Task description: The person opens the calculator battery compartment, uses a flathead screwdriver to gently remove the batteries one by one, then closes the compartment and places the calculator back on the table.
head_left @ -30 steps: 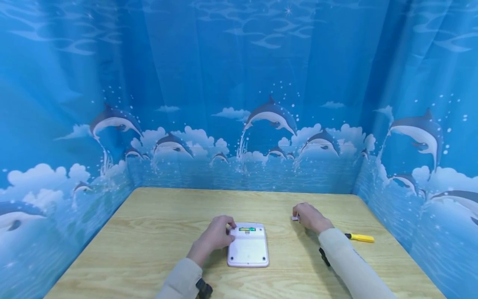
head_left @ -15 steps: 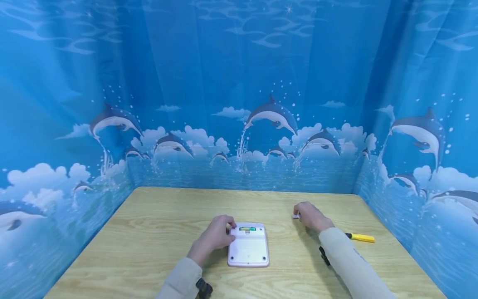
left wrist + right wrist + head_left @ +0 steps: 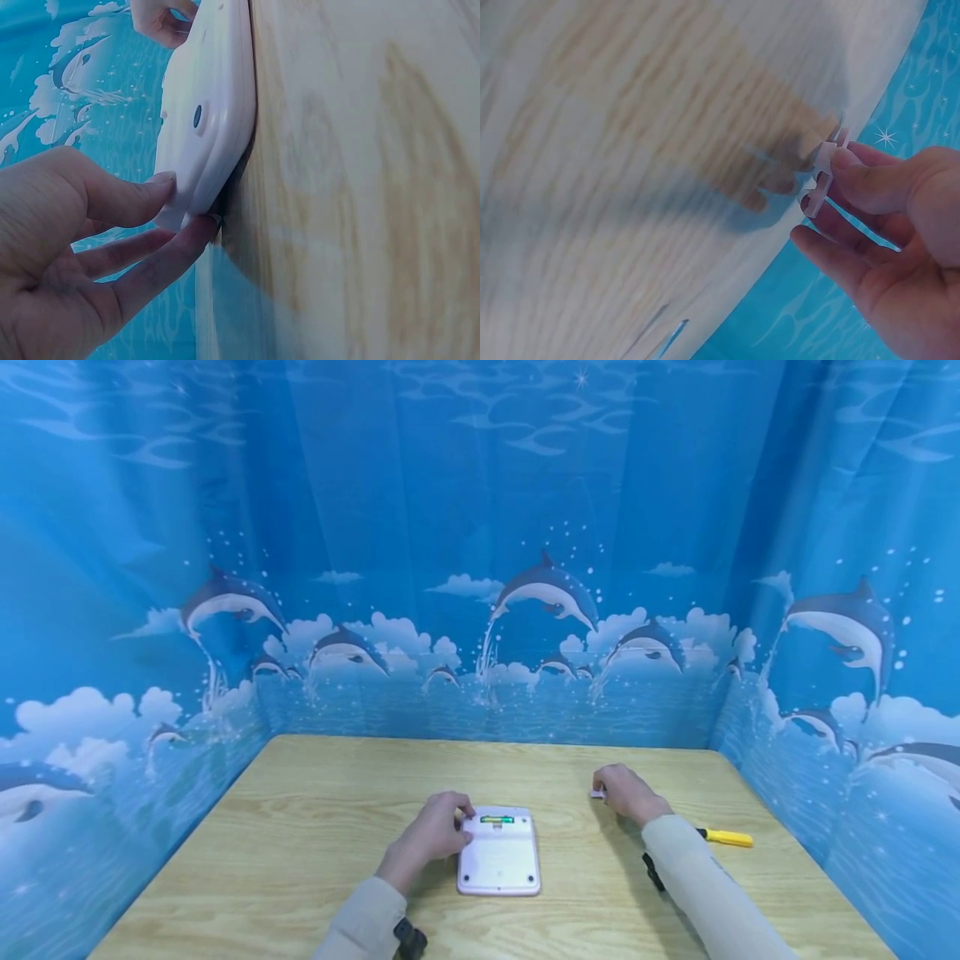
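A pale pinkish-white calculator (image 3: 498,860) lies face down on the table, its battery slot uncovered at the far end. A green and yellow battery (image 3: 497,820) sits in that slot. My left hand (image 3: 435,831) grips the calculator's left far edge; in the left wrist view, the thumb (image 3: 142,199) is on its back and a fingertip is under the rim. Right of it, my right hand (image 3: 628,795) pinches a small white battery cover (image 3: 821,180) between thumb and fingers, close over the table. The cover has small curved tabs and is partly hidden by the fingers.
A yellow-handled tool (image 3: 726,837) with a black collar lies at the right, partly behind the right sleeve (image 3: 686,860). The wooden table (image 3: 337,827) is enclosed by a blue dolphin-print curtain (image 3: 480,568) at the back and sides.
My right hand has shifted very slightly to the right and away from me with the battery cover. The left hand, calculator and battery have stayed put.
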`<state>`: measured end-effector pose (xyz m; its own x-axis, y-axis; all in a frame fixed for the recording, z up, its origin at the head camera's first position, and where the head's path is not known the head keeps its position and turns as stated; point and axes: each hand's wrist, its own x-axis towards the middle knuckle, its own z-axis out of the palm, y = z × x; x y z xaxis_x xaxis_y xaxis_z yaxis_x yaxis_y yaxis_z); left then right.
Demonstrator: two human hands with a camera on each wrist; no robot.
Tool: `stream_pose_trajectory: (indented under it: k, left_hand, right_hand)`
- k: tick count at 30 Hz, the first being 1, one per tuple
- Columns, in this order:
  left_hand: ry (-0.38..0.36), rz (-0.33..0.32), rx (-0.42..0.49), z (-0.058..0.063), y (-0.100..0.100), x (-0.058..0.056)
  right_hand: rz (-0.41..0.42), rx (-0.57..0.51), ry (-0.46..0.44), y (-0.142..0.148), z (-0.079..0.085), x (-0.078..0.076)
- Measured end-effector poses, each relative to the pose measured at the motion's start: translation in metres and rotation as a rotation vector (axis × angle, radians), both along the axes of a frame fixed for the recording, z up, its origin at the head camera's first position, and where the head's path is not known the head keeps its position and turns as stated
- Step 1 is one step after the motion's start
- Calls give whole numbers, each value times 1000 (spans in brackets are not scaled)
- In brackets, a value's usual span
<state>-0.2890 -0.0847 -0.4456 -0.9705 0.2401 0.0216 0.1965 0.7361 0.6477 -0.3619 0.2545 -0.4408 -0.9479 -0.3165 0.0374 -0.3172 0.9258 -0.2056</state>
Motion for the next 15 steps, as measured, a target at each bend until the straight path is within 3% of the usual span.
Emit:
stream_pose_trajectory:
  k: [15]
  left_hand:
    - [-17, 4, 16, 0, 0, 1]
  right_hand:
    - [2, -25, -1, 8, 0, -2]
